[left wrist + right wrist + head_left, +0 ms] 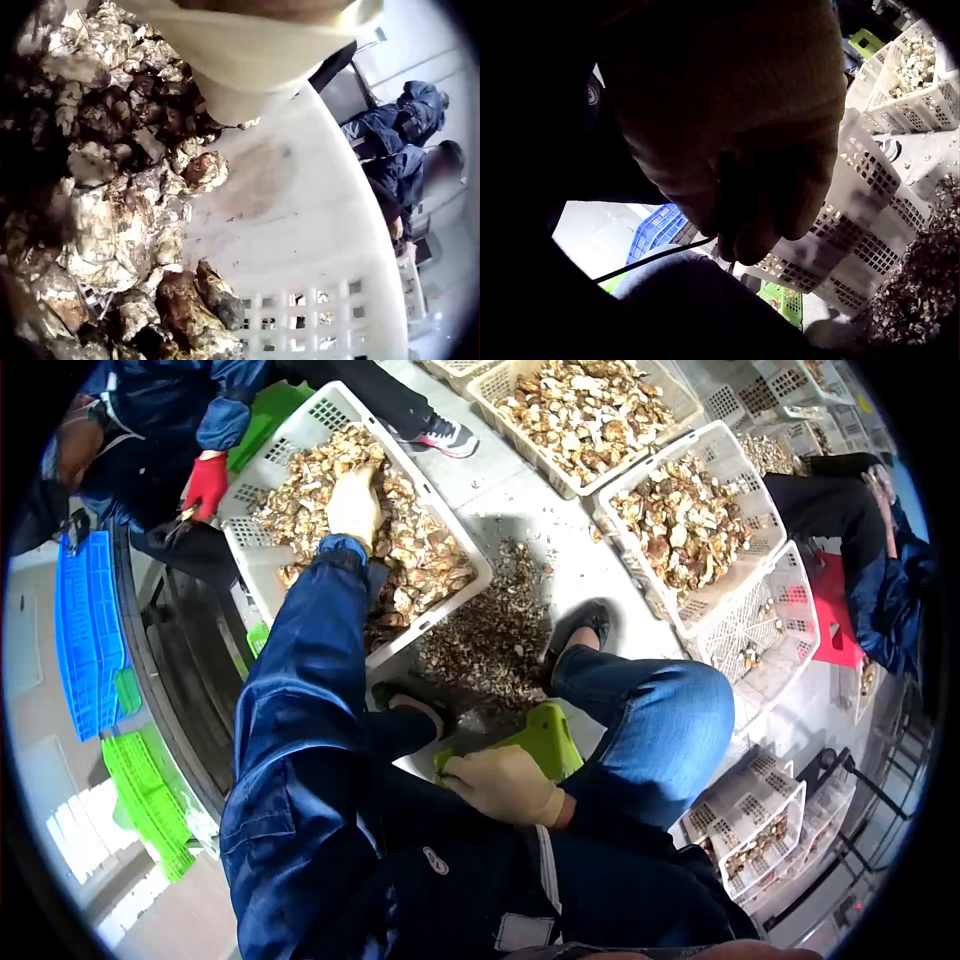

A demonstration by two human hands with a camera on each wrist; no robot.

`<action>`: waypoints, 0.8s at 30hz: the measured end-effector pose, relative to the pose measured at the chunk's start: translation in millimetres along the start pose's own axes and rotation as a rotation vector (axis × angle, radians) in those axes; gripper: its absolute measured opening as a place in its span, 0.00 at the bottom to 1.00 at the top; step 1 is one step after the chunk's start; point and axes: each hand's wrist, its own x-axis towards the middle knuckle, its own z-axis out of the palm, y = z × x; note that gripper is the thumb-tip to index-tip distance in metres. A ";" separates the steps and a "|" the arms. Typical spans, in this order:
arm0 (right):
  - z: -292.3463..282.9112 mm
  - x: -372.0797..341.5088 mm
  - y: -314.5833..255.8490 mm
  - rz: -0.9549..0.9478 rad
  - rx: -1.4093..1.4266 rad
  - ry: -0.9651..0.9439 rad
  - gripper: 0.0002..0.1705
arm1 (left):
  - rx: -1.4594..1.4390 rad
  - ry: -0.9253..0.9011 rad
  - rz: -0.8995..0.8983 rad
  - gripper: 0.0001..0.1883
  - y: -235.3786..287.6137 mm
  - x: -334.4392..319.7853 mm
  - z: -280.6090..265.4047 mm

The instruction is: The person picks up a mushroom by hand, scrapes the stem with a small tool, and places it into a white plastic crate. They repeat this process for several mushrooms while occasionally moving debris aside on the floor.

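Note:
My left hand [355,510], in a pale glove, reaches into a white crate [440,520] filled with cracked brown-and-white mushrooms [430,565]. Its fingertips are hidden among them. In the left wrist view, the pale glove [255,75] is over the mushrooms [105,232], close to the crate's inner wall [255,180]. My right hand [505,785], also gloved, is low in front of my body above a green plastic piece [550,740]. In the right wrist view its curled fingers grip a thin, dark, slightly curved rod-like thing [656,259]; most of it is hidden.
Dark and pale scraps [490,635] lie heaped on the floor between my feet. More white crates of mushrooms [590,415] stand ahead and to the right. A person with a red glove [207,485] sits at the left; another person's dark-trousered leg [825,510] shows at the right.

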 end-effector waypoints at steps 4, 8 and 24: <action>1.3 1.6 5.3 0.038 -0.017 -0.007 0.10 | -0.192 0.064 -0.346 0.27 -4.4 40.3 29.6; 4.0 3.6 10.1 0.038 -0.026 0.001 0.10 | -0.288 -0.333 -0.279 0.26 -3.2 64.6 24.7; 6.5 -7.9 -10.9 -0.035 -0.019 -0.042 0.11 | -0.086 -0.204 -0.392 0.20 -8.0 -16.1 13.0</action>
